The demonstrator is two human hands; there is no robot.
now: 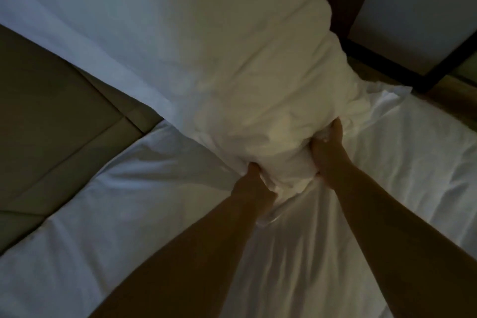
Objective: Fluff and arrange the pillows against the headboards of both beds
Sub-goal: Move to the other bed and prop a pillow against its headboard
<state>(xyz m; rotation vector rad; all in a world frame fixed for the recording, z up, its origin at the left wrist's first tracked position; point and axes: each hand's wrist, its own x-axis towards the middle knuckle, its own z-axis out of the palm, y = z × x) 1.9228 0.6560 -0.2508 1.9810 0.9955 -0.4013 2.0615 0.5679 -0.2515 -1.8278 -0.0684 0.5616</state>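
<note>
Dim and soft-focused throughout. White sheet [129, 240] over the bed, spread from 3 o'clock round through 6 to 8 o'clock, creased in long folds at 6 o'clock. On it a big white pillow [245, 59], reaching from 12 o'clock down to just past the centre, plump at the far end, crumpled and squeezed narrow at the near end, with that near end touching the sheet. Cannot tell whether the far end rests on anything or hangs lifted. Padded tan headboard [51, 124] at 9 o'clock, crossed by panel seams and meeting the sheet's edge along a slanted line. Bluish-white cloth [77, 8] at 11 o'clock, lying over the headboard's upper part and running straight into the pillow. Cannot tell whether one pillow or a second. Bare left forearm [180, 253] coming in from 6 o'clock and bare right forearm [387, 214] from 4 o'clock, both stretched toward the centre. Pale panel [413, 8] at 1 o'clock, edged by a dark frame [387, 64] at 2 o'clock, just beside the pillow's right flank. Left hand [254, 175] just below the centre at 6 o'clock, fingers curled into the pillow's near left corner, bunching the fabric. Right hand [327, 147] near the centre at 4 o'clock, clasping the near right corner, fingertips sunk out of sight in the folds.
</note>
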